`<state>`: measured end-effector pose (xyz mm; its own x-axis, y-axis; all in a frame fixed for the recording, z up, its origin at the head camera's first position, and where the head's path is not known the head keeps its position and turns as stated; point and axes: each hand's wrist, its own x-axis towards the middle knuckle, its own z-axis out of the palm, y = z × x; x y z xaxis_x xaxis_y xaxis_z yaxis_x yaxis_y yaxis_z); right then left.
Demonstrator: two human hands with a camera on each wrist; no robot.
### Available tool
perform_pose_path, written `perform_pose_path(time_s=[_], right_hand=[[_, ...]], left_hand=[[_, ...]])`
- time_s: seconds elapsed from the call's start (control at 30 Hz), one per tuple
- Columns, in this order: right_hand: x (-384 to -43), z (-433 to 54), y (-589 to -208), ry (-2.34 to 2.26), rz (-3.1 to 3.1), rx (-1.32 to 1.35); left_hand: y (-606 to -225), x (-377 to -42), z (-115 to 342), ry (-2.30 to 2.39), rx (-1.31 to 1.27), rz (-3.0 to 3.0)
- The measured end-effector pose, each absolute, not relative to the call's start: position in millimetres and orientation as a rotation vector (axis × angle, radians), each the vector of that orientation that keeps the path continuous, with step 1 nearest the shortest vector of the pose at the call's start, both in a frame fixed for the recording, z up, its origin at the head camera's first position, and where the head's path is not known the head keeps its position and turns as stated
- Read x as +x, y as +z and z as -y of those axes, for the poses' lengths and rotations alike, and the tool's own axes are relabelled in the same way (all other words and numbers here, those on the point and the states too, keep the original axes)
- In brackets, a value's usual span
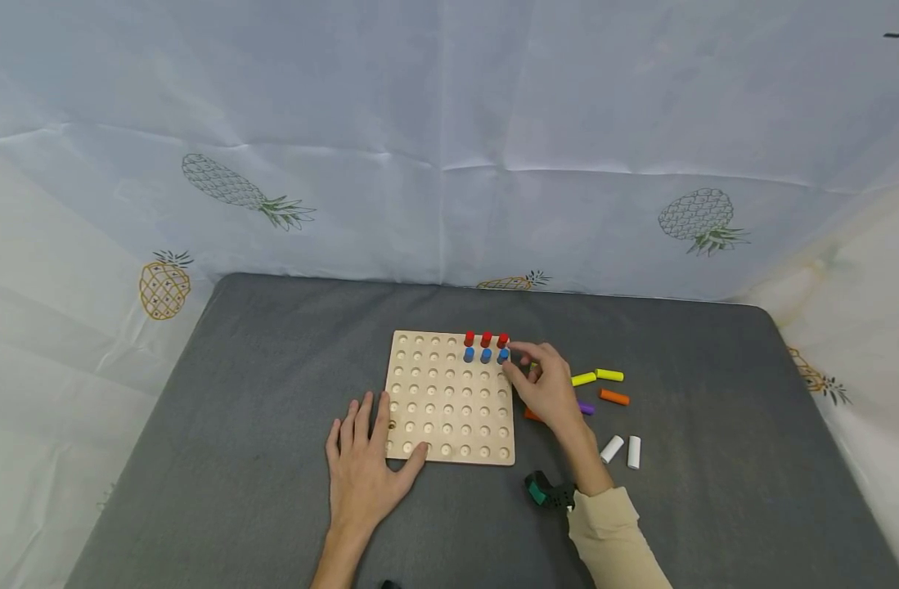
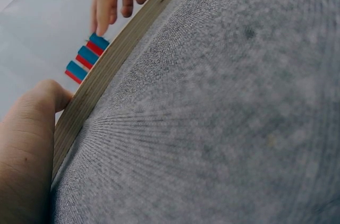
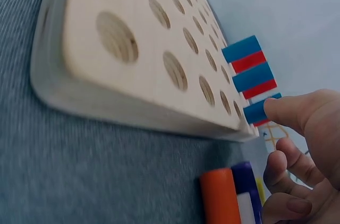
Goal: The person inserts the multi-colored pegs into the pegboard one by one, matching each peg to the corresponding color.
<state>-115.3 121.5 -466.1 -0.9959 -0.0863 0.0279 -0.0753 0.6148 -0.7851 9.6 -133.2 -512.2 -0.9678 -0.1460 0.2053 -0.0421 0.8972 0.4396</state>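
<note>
The wooden pegboard [image 1: 449,417], with rows of round holes, lies flat on the grey cloth. Three red pegs [image 1: 487,339] stand in its far row at the right end. In the row before them are three blue pegs [image 1: 486,356]. My right hand [image 1: 548,384] pinches the rightmost blue peg [image 3: 256,111] between thumb and index finger, its other fingers curled. The peg stands upright at the board's right edge. My left hand [image 1: 364,474] lies with spread fingers against the board's near left corner, fingertips along the left edge and thumb at the front edge.
Loose pegs lie right of the board: yellow pegs [image 1: 609,375], orange pegs [image 1: 614,397], a purple peg [image 1: 586,407] and white pegs [image 1: 634,452]. My right hand partly hides some. A black and green wrist device [image 1: 541,491] is by the right wrist. A pineapple-print curtain [image 1: 449,221] hangs behind the table.
</note>
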Motion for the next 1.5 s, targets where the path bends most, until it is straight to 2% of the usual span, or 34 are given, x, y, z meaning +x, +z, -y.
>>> perform_pose_path(time_s=[0.63,1.5], right_hand=[[-107,-145,-467,-1.218,-2.899,-0.152],[-116,-153,-467,-1.027,-2.922,0.062]], left_hand=[[-511,9,133,-0.641,0.137,2.832],[-513,9,133,-0.631,0.137,2.827]])
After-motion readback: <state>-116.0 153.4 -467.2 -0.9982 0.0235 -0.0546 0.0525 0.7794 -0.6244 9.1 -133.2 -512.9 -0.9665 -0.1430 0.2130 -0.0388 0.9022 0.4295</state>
